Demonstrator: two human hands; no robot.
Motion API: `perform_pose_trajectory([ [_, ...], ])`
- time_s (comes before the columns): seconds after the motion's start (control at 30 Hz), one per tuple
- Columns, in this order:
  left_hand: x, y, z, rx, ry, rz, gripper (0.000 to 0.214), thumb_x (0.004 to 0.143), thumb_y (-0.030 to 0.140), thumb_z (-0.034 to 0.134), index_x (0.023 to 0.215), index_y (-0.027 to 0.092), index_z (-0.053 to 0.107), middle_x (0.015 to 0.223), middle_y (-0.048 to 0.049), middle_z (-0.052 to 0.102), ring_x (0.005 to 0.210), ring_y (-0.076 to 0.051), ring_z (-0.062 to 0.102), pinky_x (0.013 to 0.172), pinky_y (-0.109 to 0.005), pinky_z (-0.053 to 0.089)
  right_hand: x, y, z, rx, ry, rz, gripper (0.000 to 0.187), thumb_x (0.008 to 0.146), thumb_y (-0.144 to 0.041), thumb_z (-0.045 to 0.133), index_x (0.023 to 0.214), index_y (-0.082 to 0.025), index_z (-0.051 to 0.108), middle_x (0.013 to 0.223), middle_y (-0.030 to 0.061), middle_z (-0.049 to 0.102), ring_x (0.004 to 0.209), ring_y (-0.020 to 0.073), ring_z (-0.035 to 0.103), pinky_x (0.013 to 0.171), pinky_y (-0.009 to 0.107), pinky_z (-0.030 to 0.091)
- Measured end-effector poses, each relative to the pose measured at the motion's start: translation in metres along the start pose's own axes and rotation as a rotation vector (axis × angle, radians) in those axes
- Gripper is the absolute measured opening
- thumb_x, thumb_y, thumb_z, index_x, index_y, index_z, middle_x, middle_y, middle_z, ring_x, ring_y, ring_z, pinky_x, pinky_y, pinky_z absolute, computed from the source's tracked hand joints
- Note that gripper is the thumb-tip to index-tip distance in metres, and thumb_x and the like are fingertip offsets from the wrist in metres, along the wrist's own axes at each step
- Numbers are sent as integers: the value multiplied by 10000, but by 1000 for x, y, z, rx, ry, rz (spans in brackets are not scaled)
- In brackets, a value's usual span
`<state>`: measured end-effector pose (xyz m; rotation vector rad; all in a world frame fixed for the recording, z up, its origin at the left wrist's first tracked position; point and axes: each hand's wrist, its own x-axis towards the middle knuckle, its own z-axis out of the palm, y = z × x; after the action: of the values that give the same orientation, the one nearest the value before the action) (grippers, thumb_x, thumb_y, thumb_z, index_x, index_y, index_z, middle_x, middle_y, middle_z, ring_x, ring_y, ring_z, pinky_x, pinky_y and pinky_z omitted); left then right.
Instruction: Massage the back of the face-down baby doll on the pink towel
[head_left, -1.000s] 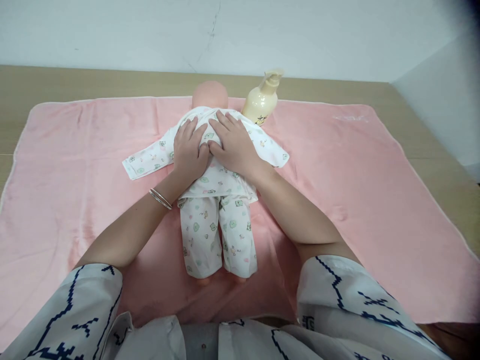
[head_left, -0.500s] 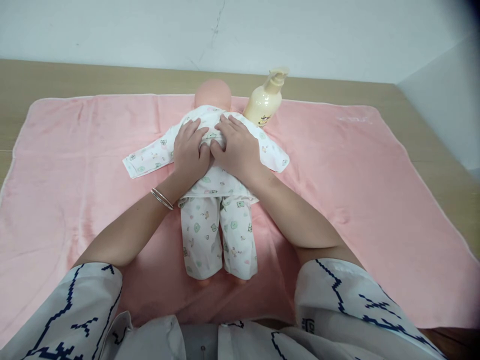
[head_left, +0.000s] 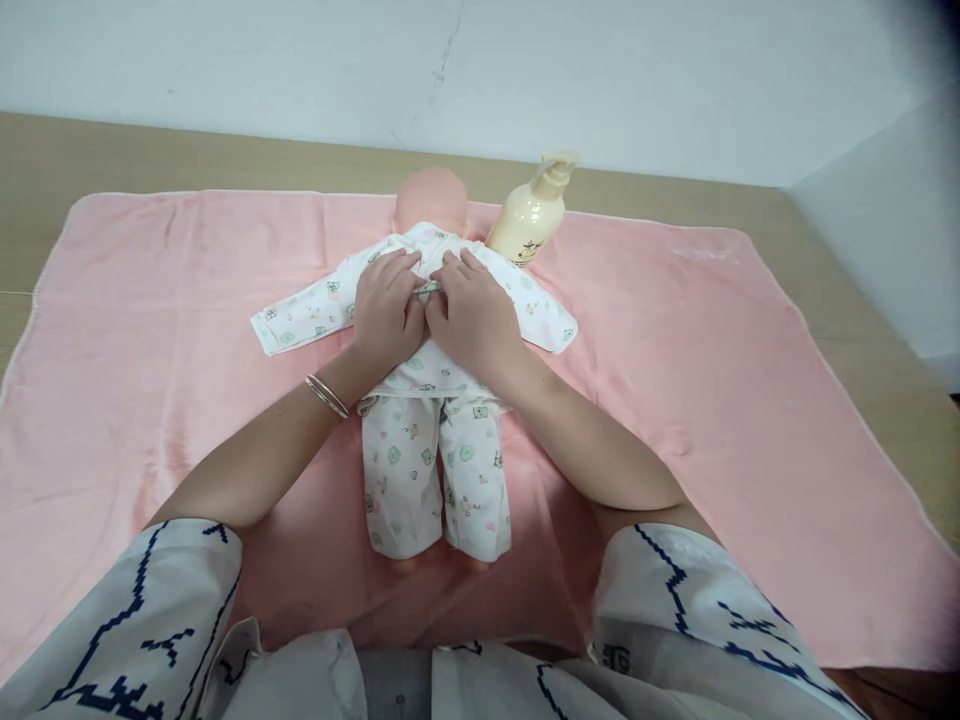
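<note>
A baby doll (head_left: 431,200) lies stretched out, its bald head at the far end and its face not showing. It wears a white printed shirt (head_left: 424,375) and matching trousers (head_left: 472,470). My left hand (head_left: 388,308) rests on the left of the shirt's upper body, fingers curled in on the cloth. Beside it, my right hand (head_left: 476,308) bends its fingers into the same cloth, thumbs close together. A small raised fold of fabric shows between the hands. The fingertips are partly hidden.
A cream pump bottle (head_left: 531,215) leans beside the doll's head, on the right. Under everything spreads a pink blanket (head_left: 697,400) on a wooden table (head_left: 300,160). A pale wall (head_left: 600,80) stands behind the table.
My fingers have curled in from a flatter, more spread pose and drawn slightly toward me, bunching the shirt between them. The view has shifted slightly; the bottle stays by the head.
</note>
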<state>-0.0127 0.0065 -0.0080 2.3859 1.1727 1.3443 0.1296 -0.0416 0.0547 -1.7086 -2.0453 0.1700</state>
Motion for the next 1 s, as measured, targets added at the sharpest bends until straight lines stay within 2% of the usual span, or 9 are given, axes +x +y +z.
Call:
perform_pose_trajectory([
  [0.13,0,-2,3,-4,25,-69,441,1018,541,352,1166,238,637,1444,-82,602,1434,-284,473,1250,-529,323,6,8,0,-9,-38,62,452,931,-255,443,1350,-161,586,1558,117,492,1508,341,360,1220,616,349],
  [0.27,0,-8,8,-20,14,-111,545,1005,580,362,1372,222,547,1542,-107,514,1496,-293,395,1288,-524,254,19,29,5,53,-19,7,578,929,-326,463,1486,-172,465,1611,109,415,1527,343,320,1244,629,299],
  [0.37,-1,-11,10,-49,-1,-119,629,998,638,331,1440,220,489,1575,-111,476,1519,-290,362,1301,-509,229,21,33,1,49,-7,-46,571,944,-339,457,1493,-181,451,1616,110,402,1540,351,287,1256,640,255],
  [0.5,-3,-14,13,-61,29,-111,708,1007,684,158,1465,227,447,1574,-99,479,1512,-264,379,1297,-496,246,18,23,-5,-8,76,-101,499,960,-280,421,1445,-188,492,1660,94,326,1586,319,151,1290,620,143],
  [0.6,-4,-15,15,-36,69,-119,754,998,704,88,1446,227,462,1549,-91,510,1487,-241,414,1290,-485,275,17,20,-1,10,23,-131,490,982,-312,404,1461,-242,478,1650,72,354,1581,320,171,1268,674,125],
  [0.7,-4,-15,15,-29,76,-119,766,1000,701,92,1420,204,497,1528,-108,528,1475,-241,428,1281,-479,295,18,22,2,37,-35,-148,479,1006,-354,389,1472,-276,469,1630,54,393,1565,333,225,1244,704,167],
  [0.87,-4,-15,14,-53,82,-98,691,1024,649,158,1388,213,552,1521,-112,536,1475,-259,428,1278,-500,279,16,21,1,12,60,-143,497,1013,-308,379,1489,-182,450,1681,92,280,1582,295,175,1303,553,158],
  [0.93,-5,-16,14,-59,88,-99,674,1028,641,174,1382,222,567,1520,-105,539,1475,-259,428,1273,-502,283,17,21,3,-25,-3,-138,505,986,-274,416,1474,-156,470,1661,114,324,1573,322,198,1293,589,153],
  [1.0,-5,-17,15,-60,97,-96,666,1031,636,183,1377,224,577,1515,-101,547,1469,-258,438,1268,-503,291,17,22,5,-20,-44,-138,505,973,-274,441,1466,-173,482,1643,108,360,1566,345,213,1271,634,179],
])
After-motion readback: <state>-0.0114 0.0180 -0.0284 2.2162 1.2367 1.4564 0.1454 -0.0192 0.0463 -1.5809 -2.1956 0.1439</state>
